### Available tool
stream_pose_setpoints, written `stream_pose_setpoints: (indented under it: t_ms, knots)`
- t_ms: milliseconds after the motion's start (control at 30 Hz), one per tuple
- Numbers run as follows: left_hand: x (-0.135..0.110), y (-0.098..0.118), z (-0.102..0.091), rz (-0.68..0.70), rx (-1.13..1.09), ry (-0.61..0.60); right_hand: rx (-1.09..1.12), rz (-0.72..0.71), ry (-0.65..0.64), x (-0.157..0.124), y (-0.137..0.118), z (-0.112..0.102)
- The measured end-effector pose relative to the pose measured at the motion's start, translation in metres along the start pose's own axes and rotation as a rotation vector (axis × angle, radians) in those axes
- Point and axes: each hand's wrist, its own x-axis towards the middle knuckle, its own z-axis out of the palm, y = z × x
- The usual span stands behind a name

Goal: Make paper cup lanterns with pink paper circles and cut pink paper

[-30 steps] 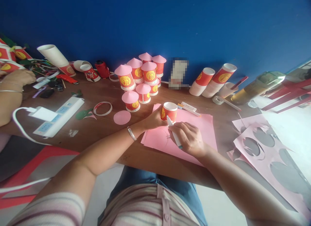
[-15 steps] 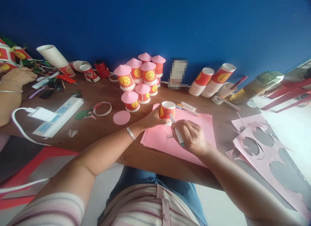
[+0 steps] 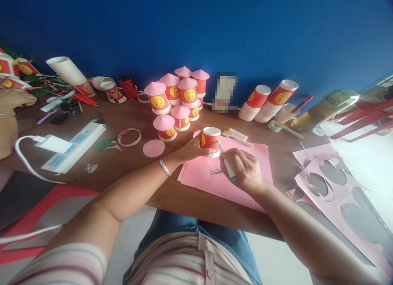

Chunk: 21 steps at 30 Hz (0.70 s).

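Note:
A red paper cup [image 3: 211,138] with a white rim and gold print stands on pink paper sheets [image 3: 245,174]. My left hand [image 3: 196,149] grips it from the left, thumb along its lower front. Dark lines mark the cup's red side. My right hand [image 3: 244,168] is closed around a white marker pen [image 3: 227,164] with a teal end. The pen's tip is at the cup's right front side; whether it touches is hard to tell. A thin pointed tool, perhaps scissors [image 3: 215,171], lies on the paper, partly hidden by my right hand.
Several red cups with pink cone roofs [image 3: 164,123] stand behind. Cup stacks [image 3: 264,101] lean right of a blurred upright object. To the left are a power strip [image 3: 73,148], a white ring [image 3: 129,137] and another person's hand [image 3: 15,99]. Cut pink paper [image 3: 334,195] lies right.
The pen tip has moved right across the cup, and the dark line there is longer. The cup has shifted slightly left. The other person's hand has drawn left.

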Motion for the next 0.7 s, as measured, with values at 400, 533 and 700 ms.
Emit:
stream_pose_setpoints:
  t_ms: [400,533,700]
  knots:
    - [-0.0016,0.0005,-0.0014,0.009,0.032,0.006,0.043,-0.09,0.026,0.001,-0.0045,-0.0034]
    - [-0.0018,-0.0005,0.0,-0.012,0.025,0.022,0.024,-0.083,0.019,0.0005,-0.0047,-0.0013]
    - [-0.0018,0.0046,0.0035,0.002,0.048,-0.004,0.015,-0.05,0.006,-0.0001,-0.0029,-0.0017]
